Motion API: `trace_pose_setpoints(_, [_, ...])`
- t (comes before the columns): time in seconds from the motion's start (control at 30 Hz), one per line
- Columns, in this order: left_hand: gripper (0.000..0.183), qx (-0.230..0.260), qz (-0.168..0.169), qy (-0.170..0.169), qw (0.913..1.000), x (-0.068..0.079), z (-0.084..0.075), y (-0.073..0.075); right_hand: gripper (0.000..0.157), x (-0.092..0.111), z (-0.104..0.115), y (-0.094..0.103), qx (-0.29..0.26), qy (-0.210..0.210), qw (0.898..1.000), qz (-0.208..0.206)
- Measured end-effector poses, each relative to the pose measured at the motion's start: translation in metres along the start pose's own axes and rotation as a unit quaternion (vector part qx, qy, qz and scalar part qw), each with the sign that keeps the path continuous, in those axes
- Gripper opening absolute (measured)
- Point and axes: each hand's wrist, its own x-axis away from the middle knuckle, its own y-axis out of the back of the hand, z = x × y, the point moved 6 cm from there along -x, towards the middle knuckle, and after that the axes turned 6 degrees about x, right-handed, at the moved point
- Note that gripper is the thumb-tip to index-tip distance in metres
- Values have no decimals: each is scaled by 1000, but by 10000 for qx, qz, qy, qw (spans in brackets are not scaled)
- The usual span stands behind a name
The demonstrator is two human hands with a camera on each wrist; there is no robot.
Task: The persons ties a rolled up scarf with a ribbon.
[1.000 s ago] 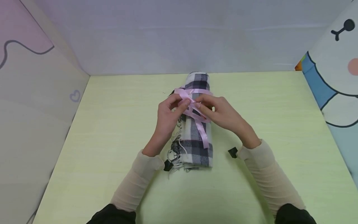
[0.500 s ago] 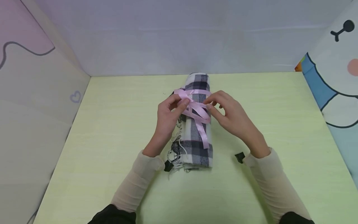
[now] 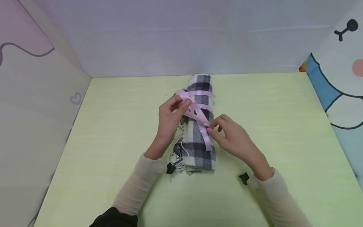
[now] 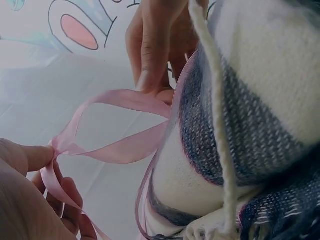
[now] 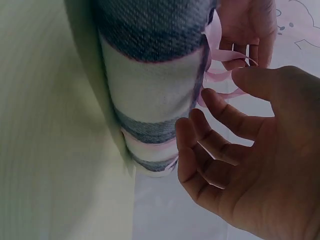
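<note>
A rolled plaid scarf point(image 3: 198, 154) in dark grey and white lies lengthwise on the table, with white fringe point(image 3: 178, 160) along its left side. Pink satin ribbon point(image 3: 202, 93) wraps around it in several bands, and one loose tail hangs toward the near end. My left hand point(image 3: 168, 118) pinches the ribbon's crossing between thumb and index finger, left of the roll. At the right edge my right hand point(image 3: 231, 135) has thumb and index fingertips at the end of a ribbon loop point(image 4: 120, 150). The other right fingers are loosely bent, beside the scarf in the right wrist view.
The pale yellow-green table point(image 3: 119, 104) spreads on both sides of the scarf. A whitish panel point(image 3: 175, 47) stands along its back edge. Printed panels point(image 3: 348, 69) rise at left and right. A small black tab point(image 3: 244, 178) sits at the right cuff.
My right hand has moved from the crossing, first rightward, then nearer along the scarf to the loop's end, where the ribbon now looks straighter. The left hand has stayed at the crossing.
</note>
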Motion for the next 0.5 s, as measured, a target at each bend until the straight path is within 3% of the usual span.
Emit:
trace_pose_setpoints(0.13, [17,-34,-18,20,10000,1,0,0,22,5,3,-9,17,-139,9997,192])
trace_pose_setpoints(0.37, [17,-60,-19,16,10000,1,-1,0,39,8,11,-18,260,-278,9992,140])
trace_pose_setpoints(0.5, [17,-40,-36,25,10000,1,-2,1,34,9,12,-20,214,-325,9992,89])
